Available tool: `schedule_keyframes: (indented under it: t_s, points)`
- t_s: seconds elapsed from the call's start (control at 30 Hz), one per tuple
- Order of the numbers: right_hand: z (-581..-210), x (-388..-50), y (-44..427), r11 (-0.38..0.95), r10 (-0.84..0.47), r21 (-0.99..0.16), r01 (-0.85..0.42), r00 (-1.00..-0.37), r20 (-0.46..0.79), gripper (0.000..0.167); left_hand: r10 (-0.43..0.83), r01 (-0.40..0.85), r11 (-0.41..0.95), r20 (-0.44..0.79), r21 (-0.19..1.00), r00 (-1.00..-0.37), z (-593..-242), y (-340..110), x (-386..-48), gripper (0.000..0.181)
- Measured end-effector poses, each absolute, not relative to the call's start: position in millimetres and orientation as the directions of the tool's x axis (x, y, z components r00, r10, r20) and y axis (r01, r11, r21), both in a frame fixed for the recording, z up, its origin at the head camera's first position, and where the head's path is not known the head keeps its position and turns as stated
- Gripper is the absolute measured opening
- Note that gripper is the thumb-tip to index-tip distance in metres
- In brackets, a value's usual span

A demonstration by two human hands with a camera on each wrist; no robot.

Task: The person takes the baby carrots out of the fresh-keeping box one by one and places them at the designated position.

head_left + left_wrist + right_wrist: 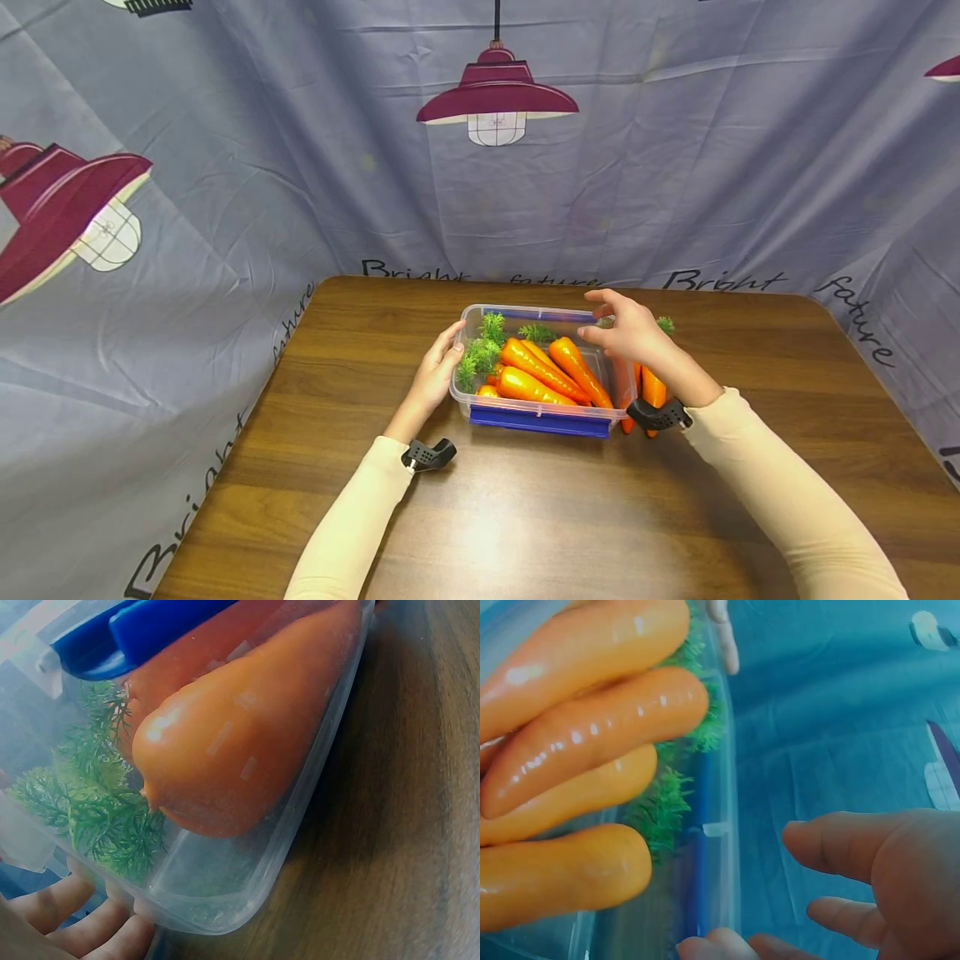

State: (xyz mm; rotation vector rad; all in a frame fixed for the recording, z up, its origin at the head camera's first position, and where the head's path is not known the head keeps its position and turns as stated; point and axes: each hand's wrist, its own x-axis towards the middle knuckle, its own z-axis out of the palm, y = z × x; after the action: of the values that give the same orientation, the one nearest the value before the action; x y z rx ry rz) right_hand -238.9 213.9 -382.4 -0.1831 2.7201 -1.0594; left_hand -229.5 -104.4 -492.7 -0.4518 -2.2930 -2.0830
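Observation:
A clear plastic container point(540, 410) with blue side latches holds several orange carrots point(528, 385) with green tops point(480, 358) toward its left end. My left hand point(433, 375) rests along the container's left wall; in the left wrist view its fingers point(124, 930) touch the outside of the clear plastic. Above the container's right end is my right hand point(633, 337), thumb and fingers apart. The right wrist view shows those spread fingers point(840, 844) beside the rim, with nothing seen between them.
More carrots point(654, 390) lie on the wooden table point(375, 333) just right of the container, partly under the right hand and wrist. A grey-blue curtain point(637, 192) with printed lamps hangs behind the table's back edge.

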Motion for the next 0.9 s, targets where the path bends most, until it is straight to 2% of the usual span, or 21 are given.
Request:
schedule_keyframes:
  t_s: [0.33, 0.9]
  points:
    - [-399.5, -242.3, 196.5, 0.816, -0.235, -0.57, -0.092, -0.955, -0.182, 0.065, 0.199, 0.211, 0.077, 0.193, 0.974, -0.961, -493.5, -104.7, -229.7, 0.047]
    - [-418.4, -233.8, 187.1, 0.854, -0.265, -0.5, -0.143, -0.947, -0.183, 0.058, 0.196, 0.211, 0.08, 0.192, 0.974, -0.962, -492.9, -104.7, -229.0, 0.047]
